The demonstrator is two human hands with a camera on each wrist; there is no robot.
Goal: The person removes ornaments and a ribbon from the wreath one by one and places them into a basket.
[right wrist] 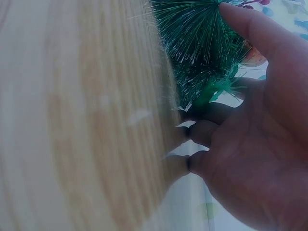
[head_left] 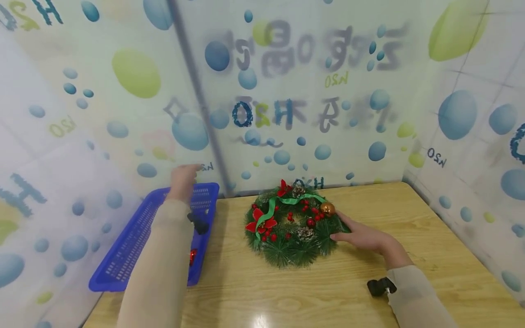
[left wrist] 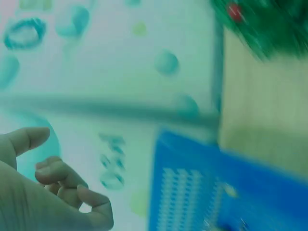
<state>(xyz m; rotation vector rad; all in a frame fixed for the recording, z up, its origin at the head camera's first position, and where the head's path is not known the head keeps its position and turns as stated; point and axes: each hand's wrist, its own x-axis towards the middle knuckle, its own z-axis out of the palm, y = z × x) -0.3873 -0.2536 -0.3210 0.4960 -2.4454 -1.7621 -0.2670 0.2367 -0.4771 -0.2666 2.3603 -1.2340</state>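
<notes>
A green Christmas wreath point(head_left: 283, 253) lies on the table, dressed with red poinsettias point(head_left: 264, 222), red berries, pinecones, a gold ball point(head_left: 327, 209) and a green ribbon point(head_left: 271, 207). At its right edge my right hand point(head_left: 367, 237) grips the rim. The thumb rests on the needles, as the right wrist view shows, with the other fingers curled at the edge near the tabletop. My left hand point(head_left: 183, 181) is raised over the far end of a blue basket point(head_left: 123, 255). Its fingers point(left wrist: 65, 173) are loosely bent, the thumb stands apart, and nothing shows between them.
Inside the basket a shiny red piece point(head_left: 193, 256) shows, partly covered by the left sleeve. The wooden table point(head_left: 311, 296) ends at a patterned curtain point(head_left: 262, 155) at the back. More of that curtain hangs on both sides.
</notes>
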